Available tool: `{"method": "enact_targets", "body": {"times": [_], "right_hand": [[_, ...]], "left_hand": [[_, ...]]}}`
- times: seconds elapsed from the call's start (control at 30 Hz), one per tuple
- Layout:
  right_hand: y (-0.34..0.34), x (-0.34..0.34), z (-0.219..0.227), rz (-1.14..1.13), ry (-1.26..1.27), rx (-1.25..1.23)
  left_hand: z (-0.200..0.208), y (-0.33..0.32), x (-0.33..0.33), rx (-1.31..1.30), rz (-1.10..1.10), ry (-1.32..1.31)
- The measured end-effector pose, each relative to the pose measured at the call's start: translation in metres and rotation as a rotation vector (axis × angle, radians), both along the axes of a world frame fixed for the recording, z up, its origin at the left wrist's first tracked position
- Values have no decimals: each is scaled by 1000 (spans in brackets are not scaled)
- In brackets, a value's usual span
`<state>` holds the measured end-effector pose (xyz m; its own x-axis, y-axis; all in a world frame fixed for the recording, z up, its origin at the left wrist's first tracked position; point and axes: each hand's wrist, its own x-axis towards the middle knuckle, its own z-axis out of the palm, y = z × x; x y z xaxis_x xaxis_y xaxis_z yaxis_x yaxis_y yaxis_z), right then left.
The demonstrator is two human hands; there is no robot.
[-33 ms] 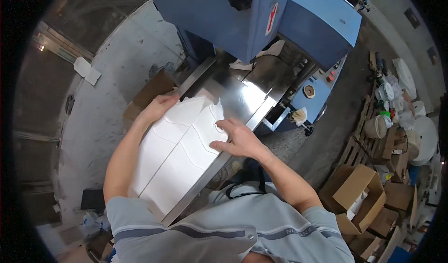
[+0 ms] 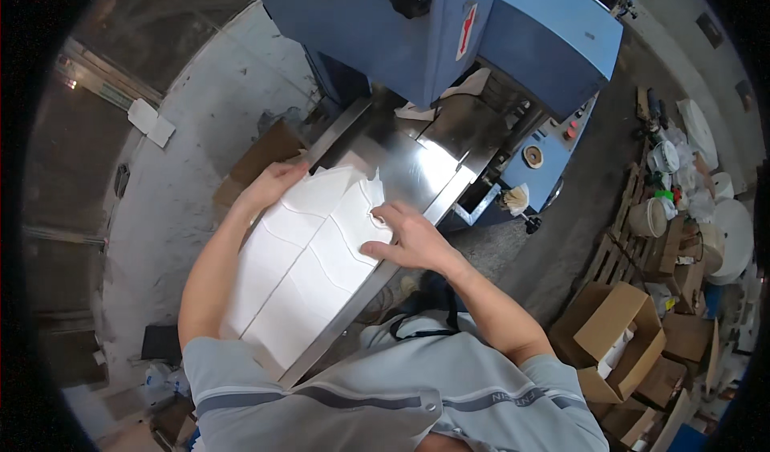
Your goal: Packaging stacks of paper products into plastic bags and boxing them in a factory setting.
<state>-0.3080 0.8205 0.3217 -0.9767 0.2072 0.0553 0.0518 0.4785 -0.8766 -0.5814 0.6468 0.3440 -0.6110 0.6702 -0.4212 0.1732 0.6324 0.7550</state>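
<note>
A pile of white die-cut card pieces (image 2: 321, 271) lies slantwise on the metal feed table (image 2: 393, 151). It has wavy cut lines across it, and a straight seam runs along its length. At the pile's far left corner my left hand (image 2: 275, 187) is closed over the edge, fingers together. My right hand (image 2: 411, 237) grips the right edge: its thumb lies on top and a bent forefinger hooks into a small notch. Some of its other fingers are hidden behind the hand.
Ahead stands a blue machine (image 2: 377, 31) with a black knob (image 2: 411, 0). A blue control panel (image 2: 537, 159) with red buttons juts out at its right. An open cardboard box (image 2: 618, 340) stands low on the right, near a wooden pallet (image 2: 613, 251). Another cardboard box (image 2: 257, 159) sits left of the table.
</note>
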Motion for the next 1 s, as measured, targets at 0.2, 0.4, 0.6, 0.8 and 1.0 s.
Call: {"method": "enact_targets", "body": {"times": [0.2,0.4,0.6,0.8,1.0], "right_hand": [[14,-18,-20,-32,-158,-255],[22,-26,-23,-26,-22,-294],[29,-27,-22,71,-109,-286],[26,-27,-27,114,-104,-231],[30,7,-36,-39,-12,-193]], "left_hand": [[17,58,-7,-240,-489,391],[16,92,12,119,-606,424],[40,111,65,-125,-664,532],[17,94,88,-73,-653,652],[7,77,102,24,-555,741]]}}
